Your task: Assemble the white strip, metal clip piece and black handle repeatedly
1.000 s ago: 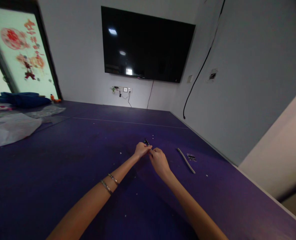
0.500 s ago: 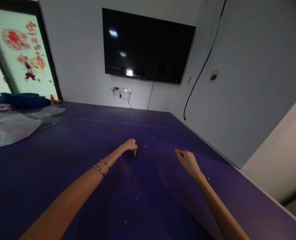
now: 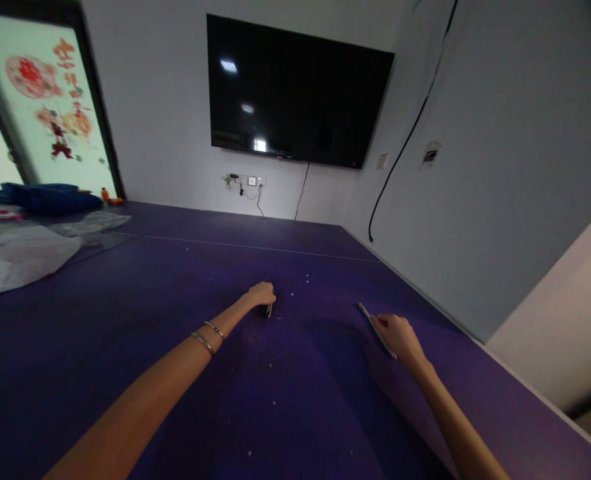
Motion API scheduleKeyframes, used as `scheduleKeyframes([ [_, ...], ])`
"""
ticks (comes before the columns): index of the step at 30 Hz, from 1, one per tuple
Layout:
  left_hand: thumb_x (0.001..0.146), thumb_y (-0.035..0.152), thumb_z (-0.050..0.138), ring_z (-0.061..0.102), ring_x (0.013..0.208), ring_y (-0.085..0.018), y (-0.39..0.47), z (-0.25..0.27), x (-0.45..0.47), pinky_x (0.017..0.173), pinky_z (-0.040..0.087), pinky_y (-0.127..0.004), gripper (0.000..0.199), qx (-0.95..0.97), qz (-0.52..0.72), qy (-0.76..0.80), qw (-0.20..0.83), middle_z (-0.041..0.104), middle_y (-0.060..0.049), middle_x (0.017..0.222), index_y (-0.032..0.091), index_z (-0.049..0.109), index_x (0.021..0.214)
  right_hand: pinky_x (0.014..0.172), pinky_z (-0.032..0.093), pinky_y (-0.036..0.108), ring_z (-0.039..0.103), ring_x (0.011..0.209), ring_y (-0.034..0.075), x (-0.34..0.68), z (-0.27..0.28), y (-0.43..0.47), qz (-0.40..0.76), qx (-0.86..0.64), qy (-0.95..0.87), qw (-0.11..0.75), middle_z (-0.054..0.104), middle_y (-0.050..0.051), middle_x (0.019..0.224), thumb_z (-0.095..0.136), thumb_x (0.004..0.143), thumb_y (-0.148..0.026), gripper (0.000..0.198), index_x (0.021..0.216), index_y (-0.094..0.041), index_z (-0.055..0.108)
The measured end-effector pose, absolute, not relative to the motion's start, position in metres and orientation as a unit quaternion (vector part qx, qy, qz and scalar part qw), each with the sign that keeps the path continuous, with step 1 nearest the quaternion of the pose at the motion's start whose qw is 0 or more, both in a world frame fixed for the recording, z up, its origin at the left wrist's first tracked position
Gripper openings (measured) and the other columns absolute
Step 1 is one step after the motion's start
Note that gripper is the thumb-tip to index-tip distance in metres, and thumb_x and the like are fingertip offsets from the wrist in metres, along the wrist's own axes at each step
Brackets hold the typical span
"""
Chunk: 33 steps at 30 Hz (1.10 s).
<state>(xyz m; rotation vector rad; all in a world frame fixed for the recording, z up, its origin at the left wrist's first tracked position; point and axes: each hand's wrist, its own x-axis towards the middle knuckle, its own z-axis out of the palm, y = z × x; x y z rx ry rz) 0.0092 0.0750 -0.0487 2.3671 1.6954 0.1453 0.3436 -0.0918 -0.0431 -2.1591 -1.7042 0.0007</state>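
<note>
My left hand (image 3: 261,294) is closed around a small dark thing with a light edge (image 3: 269,310), mostly hidden by the fingers, low over the purple surface (image 3: 185,400). Over to the right, my right hand (image 3: 399,335) pinches a long, thin, straight piece (image 3: 384,345), dark with a pale edge. It slants from upper left to lower right, and its kind cannot be made out. Several tiny white bits (image 3: 292,294) lie scattered between and below the hands. Two bracelets (image 3: 205,341) circle the left wrist.
Clear plastic sheeting (image 3: 30,257) and a dark blue cloth bundle (image 3: 48,199) lie at the left, near a small orange object (image 3: 109,197). A black cable (image 3: 400,150) hangs by the right wall. The television (image 3: 298,93) is mounted on the back wall above sockets (image 3: 252,181).
My right hand has moved right and slightly down and turned, bringing the long thin piece into view. My left hand has shifted very slightly down and right, still closed on the dark thing.
</note>
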Motion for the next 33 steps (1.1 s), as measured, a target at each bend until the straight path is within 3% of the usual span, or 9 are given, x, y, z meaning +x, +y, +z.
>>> scheduleKeyframes([
  [5, 0.068, 0.024, 0.053, 0.064, 0.083, -0.026, 0.073, -0.050, 0.008, 0.063, 0.046, -0.028, 0.030, 0.806, 0.055, 0.578, 0.115, 0.067, -0.021, 0.091, 0.010, 0.069, 0.090, 0.054, 0.035, 0.023, 0.063, 0.069, 0.021, 0.355, -0.046, -0.090, 0.007, -0.775, -0.602, 0.192, 0.068, 0.011, 0.072, 0.044, 0.082, -0.042, 0.037, 0.073, -0.018, 0.070],
  [9, 0.071, 0.038, 0.053, 0.063, 0.083, -0.027, 0.067, -0.048, 0.002, 0.064, 0.046, -0.029, 0.036, 0.805, 0.062, 0.578, 0.116, 0.066, -0.020, 0.093, 0.011, 0.068, 0.090, 0.055, 0.035, 0.023, 0.063, 0.071, 0.021, 0.368, -0.051, -0.084, 0.016, -0.778, -0.607, 0.160, 0.067, 0.011, 0.071, 0.048, 0.079, -0.038, 0.030, 0.077, -0.017, 0.069],
  [15, 0.078, 0.054, 0.039, 0.063, 0.078, -0.023, 0.046, -0.054, -0.014, 0.061, 0.042, -0.026, 0.047, 0.787, 0.093, 0.594, 0.135, 0.067, -0.014, 0.082, 0.016, 0.067, 0.078, 0.054, 0.034, 0.024, 0.062, 0.066, 0.020, 0.386, -0.069, -0.074, 0.036, -0.778, -0.621, 0.083, 0.065, 0.009, 0.069, 0.048, 0.078, -0.043, 0.030, 0.073, -0.017, 0.063],
  [24, 0.084, 0.041, 0.032, 0.055, 0.061, -0.014, 0.034, -0.084, -0.030, 0.055, 0.032, -0.022, 0.044, 0.729, 0.287, 0.603, 0.150, 0.062, -0.005, 0.065, 0.015, 0.059, 0.060, 0.053, 0.031, 0.023, 0.060, 0.064, 0.016, 0.381, -0.073, -0.073, 0.033, -0.743, -0.668, 0.033, 0.064, 0.007, 0.071, 0.042, 0.083, -0.033, 0.025, 0.073, -0.016, 0.058],
  [33, 0.078, 0.036, 0.037, 0.048, 0.051, -0.013, 0.037, -0.091, -0.033, 0.052, 0.028, -0.023, 0.039, 0.710, 0.374, 0.568, 0.183, 0.051, 0.000, 0.049, 0.016, 0.055, 0.051, 0.062, 0.040, 0.026, 0.064, 0.075, 0.021, 0.279, -0.058, -0.066, -0.021, -0.743, -0.662, 0.095, 0.067, 0.013, 0.080, 0.037, 0.085, -0.034, 0.034, 0.082, -0.015, 0.064],
])
